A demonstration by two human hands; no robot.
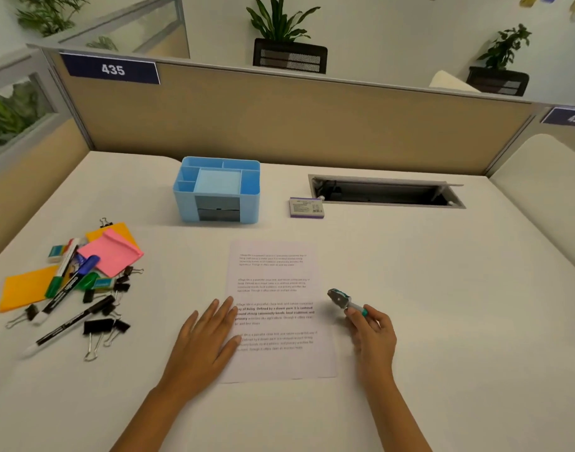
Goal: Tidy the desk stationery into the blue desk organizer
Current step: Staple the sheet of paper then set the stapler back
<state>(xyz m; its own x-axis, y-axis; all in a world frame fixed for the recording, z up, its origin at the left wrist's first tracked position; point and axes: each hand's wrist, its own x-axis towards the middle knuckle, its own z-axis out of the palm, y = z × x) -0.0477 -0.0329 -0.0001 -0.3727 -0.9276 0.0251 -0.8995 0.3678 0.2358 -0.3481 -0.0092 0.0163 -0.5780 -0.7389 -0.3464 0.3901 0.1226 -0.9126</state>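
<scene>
In the head view, the blue desk organizer is seen standing toward the back of the bench, its compartments apparently unfilled apart from a pale blue pad in the middle well. Just in front of the organizer a printed sheet lies flat. The left hand is pressed on the sheet's near-left edge with its fingers straight and spread flat, holding nothing. In front of the organizer and to its right, beside the sheet's right edge, the right hand is held with its fingers curled round a small teal-and-grey tool, possibly a correction-tape roller or staple remover; which of these cannot be told. Its head is pointed toward the sheet.

Well to the front-left of the organizer a loose heap is found: markers, black binder clips, a pink sticky pad, orange pads and small erasers. A small purple-edged box sits just right of the organizer.

Nothing from the heap appears to have been stowed yet. Risks are judged as follows: the sheet could be creased or dragged if the flat palm is slid across it; the small tool could be dropped into a wrong or too-narrow compartment; the light organizer could be tipped or pushed back if markers are thrust in at an angle; clips could be scattered if the tangled heap is scooped up carelessly.
</scene>
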